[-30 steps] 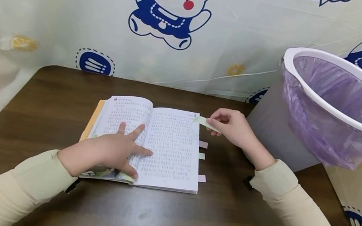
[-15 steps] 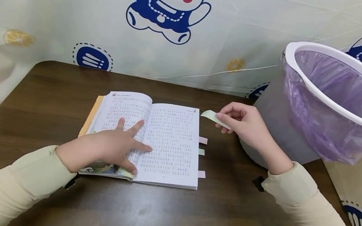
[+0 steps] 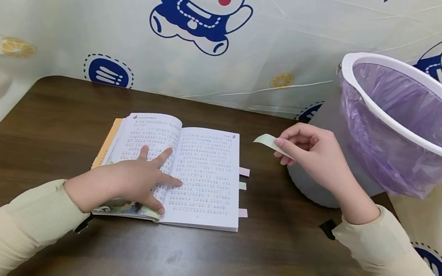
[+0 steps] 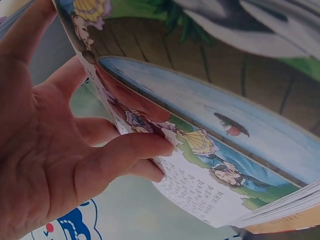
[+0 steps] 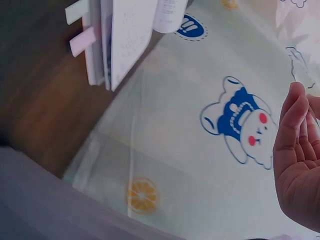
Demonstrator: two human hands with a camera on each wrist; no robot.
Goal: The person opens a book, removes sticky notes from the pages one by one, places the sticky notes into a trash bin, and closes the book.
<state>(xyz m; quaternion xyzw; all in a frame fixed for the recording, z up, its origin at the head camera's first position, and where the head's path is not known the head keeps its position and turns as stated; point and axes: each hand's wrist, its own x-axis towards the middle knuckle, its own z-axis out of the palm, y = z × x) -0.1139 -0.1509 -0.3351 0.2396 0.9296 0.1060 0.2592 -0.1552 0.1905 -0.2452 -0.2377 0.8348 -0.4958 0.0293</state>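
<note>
An open book [image 3: 205, 175] with printed pages lies on the brown table, an illustrated page [image 4: 210, 115] showing in the left wrist view. My left hand [image 3: 133, 184] rests across its left page with fingers spread, the fingertips reaching past the spine onto the right page. To the right of the book, my right hand [image 3: 312, 149] pinches a pale green sticky tab [image 3: 267, 140] between thumb and fingers, apart from the page. In the right wrist view the right hand [image 5: 300, 160] is partly cut off by the frame edge. Pink tabs [image 3: 243, 213] and a green tab [image 3: 242, 186] stick out from the book's right edge.
A grey bin with a white rim [image 3: 418, 74] and purple liner [image 3: 381, 136] stands at the right, close behind the right hand. A patterned curtain [image 3: 284, 31] hangs along the table's back edge. Bare wood of the table [image 3: 198, 267] extends in front of the book.
My right hand has drawn the green sticky tab away from the book's top right corner, moving right toward the bin. The left hand keeps its place on the book.
</note>
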